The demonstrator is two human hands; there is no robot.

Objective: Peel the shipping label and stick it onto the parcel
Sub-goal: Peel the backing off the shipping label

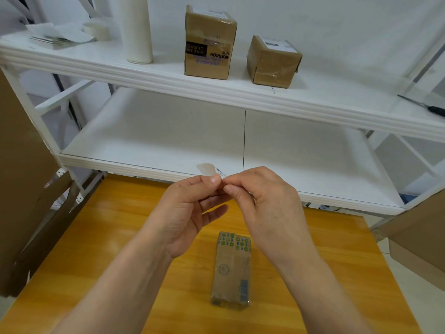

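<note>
A small brown parcel [231, 270] wrapped in clear tape, with green and blue marks at its far end, lies lengthwise on the wooden table [101, 242]. Above it, both hands meet in the air. My left hand [185, 213] and my right hand [262, 201] each pinch the same small shipping label [209, 169] between thumb and forefinger. A pale curled corner of the label sticks up above the fingertips. Most of the label is hidden behind my fingers.
A white shelf unit [216, 97] stands behind the table. Its upper shelf carries two taped cardboard boxes [209, 42] [273, 61], a white roll [137, 30], a tape roll and papers at left, a screwdriver [426, 107] at right. Flat cardboard [21, 179] leans at both sides.
</note>
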